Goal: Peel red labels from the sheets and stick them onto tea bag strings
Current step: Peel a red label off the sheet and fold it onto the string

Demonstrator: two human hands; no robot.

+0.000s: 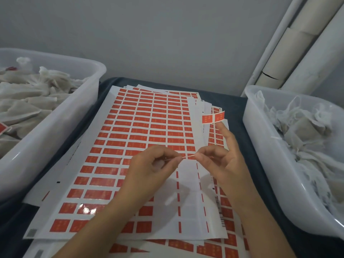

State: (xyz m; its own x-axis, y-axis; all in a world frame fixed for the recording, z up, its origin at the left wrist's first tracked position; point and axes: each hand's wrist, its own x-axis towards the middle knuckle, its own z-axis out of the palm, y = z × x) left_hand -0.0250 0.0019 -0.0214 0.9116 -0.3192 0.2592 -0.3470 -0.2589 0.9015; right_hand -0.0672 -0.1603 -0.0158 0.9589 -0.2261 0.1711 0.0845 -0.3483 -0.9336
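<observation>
Red label sheets point(141, 127) are spread in the middle, probably so both bins point(78, 108) of tea bags stay within reach. Left hand point(156, 164) and right hand point(221, 161) pinch a thin strip point(189, 156) between them; a peeled label point(213, 117) sits parked on a right fingertip, presumably ready.

White label sheets point(145, 138), red rectangular labels in a tight grid, faint gold print on each. Peeled columns at right show bare white backing with thin red dashes. Loose red label point(213, 117), white-edged. Dark navy surface point(233, 107). Translucent white tubs: left tub point(55, 123), right tub point(264, 151). Off-white gauzy tea bags point(28, 97) inside. Grey wall point(149, 34); beige cardboard tubes point(290, 45).
</observation>
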